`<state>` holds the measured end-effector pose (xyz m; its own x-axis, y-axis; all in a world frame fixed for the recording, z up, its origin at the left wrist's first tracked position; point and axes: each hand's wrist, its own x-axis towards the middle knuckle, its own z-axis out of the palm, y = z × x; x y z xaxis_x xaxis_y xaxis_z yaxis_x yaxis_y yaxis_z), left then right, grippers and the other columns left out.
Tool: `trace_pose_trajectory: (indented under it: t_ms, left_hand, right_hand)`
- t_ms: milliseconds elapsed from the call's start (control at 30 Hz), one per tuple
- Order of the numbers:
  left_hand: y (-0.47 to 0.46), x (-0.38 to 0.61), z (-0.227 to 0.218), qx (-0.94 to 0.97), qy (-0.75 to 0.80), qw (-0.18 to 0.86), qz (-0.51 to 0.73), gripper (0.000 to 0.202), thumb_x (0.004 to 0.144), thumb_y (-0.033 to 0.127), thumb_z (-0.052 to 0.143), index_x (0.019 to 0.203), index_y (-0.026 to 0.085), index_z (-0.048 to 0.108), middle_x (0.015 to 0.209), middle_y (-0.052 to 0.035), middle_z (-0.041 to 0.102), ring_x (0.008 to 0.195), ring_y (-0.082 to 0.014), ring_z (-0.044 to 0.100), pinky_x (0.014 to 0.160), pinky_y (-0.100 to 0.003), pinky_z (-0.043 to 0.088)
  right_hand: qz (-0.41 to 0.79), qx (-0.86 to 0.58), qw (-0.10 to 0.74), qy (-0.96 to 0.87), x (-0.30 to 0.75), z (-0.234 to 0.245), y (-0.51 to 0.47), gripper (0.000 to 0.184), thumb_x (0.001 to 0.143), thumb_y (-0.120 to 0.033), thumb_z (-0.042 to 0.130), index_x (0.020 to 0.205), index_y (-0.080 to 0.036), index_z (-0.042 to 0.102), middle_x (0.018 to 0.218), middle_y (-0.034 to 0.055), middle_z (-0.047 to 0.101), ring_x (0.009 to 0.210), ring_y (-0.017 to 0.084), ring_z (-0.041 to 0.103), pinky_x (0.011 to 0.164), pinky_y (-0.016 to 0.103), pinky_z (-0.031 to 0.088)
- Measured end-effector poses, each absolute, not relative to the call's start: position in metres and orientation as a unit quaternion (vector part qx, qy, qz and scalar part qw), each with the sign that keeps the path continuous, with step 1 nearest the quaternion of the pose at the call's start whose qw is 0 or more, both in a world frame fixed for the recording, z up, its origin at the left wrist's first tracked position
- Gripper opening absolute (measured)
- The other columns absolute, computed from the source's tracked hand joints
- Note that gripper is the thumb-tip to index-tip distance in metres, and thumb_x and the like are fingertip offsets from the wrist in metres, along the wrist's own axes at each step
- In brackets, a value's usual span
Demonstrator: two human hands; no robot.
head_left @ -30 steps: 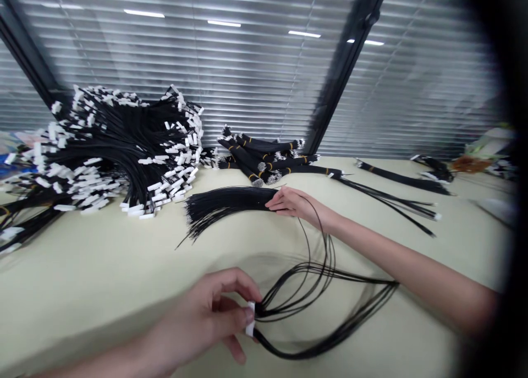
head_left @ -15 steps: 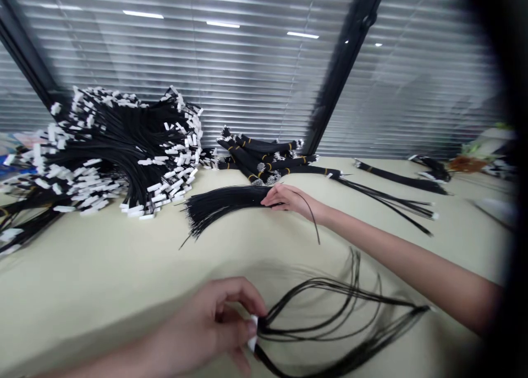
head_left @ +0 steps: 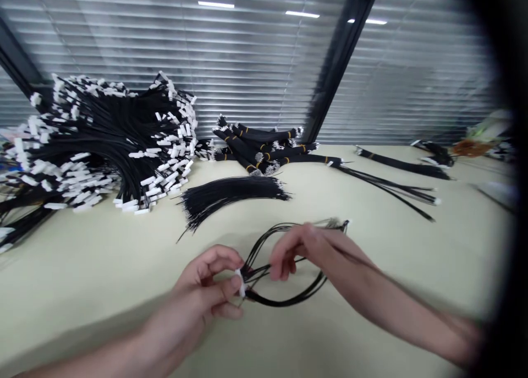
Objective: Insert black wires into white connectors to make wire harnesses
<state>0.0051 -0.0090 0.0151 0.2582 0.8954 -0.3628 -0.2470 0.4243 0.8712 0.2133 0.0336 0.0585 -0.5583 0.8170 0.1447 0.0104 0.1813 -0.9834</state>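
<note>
My left hand [head_left: 208,287] pinches a small white connector [head_left: 238,281] from which several thin black wires [head_left: 289,298] loop out to the right over the pale table [head_left: 103,268]. My right hand [head_left: 303,248] is closed on one thin black wire close to that connector, fingers curled, slightly blurred. The loop's far ends [head_left: 336,223] lie just beyond my right hand. A loose fan of black wires [head_left: 231,193] lies on the table behind both hands, untouched.
A big heap of black harnesses with white connectors [head_left: 94,141] fills the back left. Bundles of black wires tied with yellow bands [head_left: 264,149] lie at the back centre. More wire sets [head_left: 391,188] stretch to the right. Window blinds [head_left: 247,64] stand behind.
My right hand left the loose fan of wires and came back towards me, to the connector in my left hand. The wire loop has drawn in smaller. The view shifted slightly.
</note>
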Motion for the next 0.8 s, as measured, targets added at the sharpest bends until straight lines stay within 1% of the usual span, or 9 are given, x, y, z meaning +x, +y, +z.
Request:
trace_pose_trajectory:
  t_ms: [100, 267, 367, 433, 500, 600, 700, 800]
  left_hand:
    - [-0.009, 0.005, 0.014, 0.347, 0.460, 0.708, 0.409, 0.019, 0.080, 0.017, 0.067, 0.094, 0.024, 0.057, 0.089, 0.0015, 0.050, 0.074, -0.0087, 0.048, 0.053, -0.014, 0.043]
    - [-0.009, 0.006, 0.015, 0.343, 0.477, 0.698, 0.409, 0.017, 0.080, 0.018, 0.067, 0.093, 0.024, 0.057, 0.088, 0.0013, 0.050, 0.077, -0.0098, 0.048, 0.052, -0.013, 0.043]
    - [-0.008, 0.007, 0.016, 0.343, 0.477, 0.702, 0.403, 0.015, 0.081, 0.019, 0.066, 0.092, 0.023, 0.057, 0.086, 0.0013, 0.050, 0.075, -0.0098, 0.047, 0.052, -0.013, 0.044]
    - [-0.008, 0.007, 0.017, 0.344, 0.476, 0.703, 0.400, 0.015, 0.081, 0.019, 0.066, 0.092, 0.023, 0.057, 0.086, 0.0013, 0.050, 0.075, -0.0099, 0.047, 0.052, -0.013, 0.044]
    - [-0.008, 0.007, 0.018, 0.338, 0.478, 0.706, 0.399, 0.016, 0.081, 0.019, 0.067, 0.093, 0.024, 0.057, 0.086, 0.0015, 0.050, 0.076, -0.0100, 0.047, 0.053, -0.013, 0.044]
    - [-0.008, 0.007, 0.019, 0.331, 0.474, 0.712, 0.399, 0.017, 0.080, 0.018, 0.068, 0.092, 0.024, 0.058, 0.087, 0.0018, 0.049, 0.077, -0.0100, 0.047, 0.054, -0.013, 0.045]
    - [-0.008, 0.008, 0.019, 0.334, 0.467, 0.714, 0.401, 0.015, 0.080, 0.018, 0.068, 0.090, 0.024, 0.058, 0.087, 0.0019, 0.049, 0.077, -0.0099, 0.048, 0.056, -0.014, 0.045]
    - [-0.007, 0.009, 0.018, 0.336, 0.455, 0.721, 0.400, 0.014, 0.080, 0.018, 0.068, 0.090, 0.023, 0.059, 0.088, 0.0019, 0.050, 0.077, -0.0092, 0.048, 0.062, -0.015, 0.047]
  right_hand:
    - [0.499, -0.313, 0.386, -0.710, 0.215, 0.044, 0.025, 0.044, 0.098, -0.038, 0.030, 0.081, -0.023, 0.067, 0.075, 0.0037, 0.066, 0.073, 0.016, 0.059, 0.069, 0.028, 0.046]
    - [0.401, -0.306, 0.424, -0.752, 0.225, 0.028, 0.034, 0.042, 0.099, -0.037, 0.028, 0.084, -0.020, 0.065, 0.076, 0.0040, 0.064, 0.074, 0.016, 0.059, 0.069, 0.029, 0.044]
    - [0.363, -0.252, 0.420, -0.792, 0.230, 0.022, 0.035, 0.037, 0.099, -0.032, 0.028, 0.094, -0.019, 0.063, 0.084, 0.0042, 0.064, 0.081, 0.015, 0.059, 0.075, 0.030, 0.044]
    - [0.333, -0.218, 0.416, -0.818, 0.232, 0.020, 0.034, 0.031, 0.099, -0.026, 0.031, 0.102, -0.017, 0.061, 0.090, 0.0059, 0.064, 0.086, 0.015, 0.058, 0.078, 0.031, 0.044]
    - [0.308, -0.198, 0.410, -0.835, 0.233, 0.020, 0.034, 0.027, 0.097, -0.022, 0.035, 0.107, -0.015, 0.059, 0.094, 0.0074, 0.062, 0.089, 0.016, 0.057, 0.079, 0.031, 0.044]
    - [0.299, -0.192, 0.396, -0.847, 0.231, 0.022, 0.035, 0.021, 0.094, -0.017, 0.042, 0.105, -0.014, 0.059, 0.092, 0.0067, 0.062, 0.087, 0.015, 0.056, 0.077, 0.029, 0.045]
    - [0.290, -0.194, 0.385, -0.854, 0.224, 0.023, 0.034, 0.014, 0.091, -0.013, 0.050, 0.100, -0.015, 0.060, 0.087, 0.0033, 0.063, 0.082, 0.011, 0.055, 0.075, 0.025, 0.044]
    - [0.272, -0.194, 0.380, -0.862, 0.217, 0.022, 0.034, 0.012, 0.089, -0.010, 0.054, 0.098, -0.015, 0.060, 0.083, 0.0010, 0.062, 0.078, 0.009, 0.053, 0.075, 0.023, 0.043]
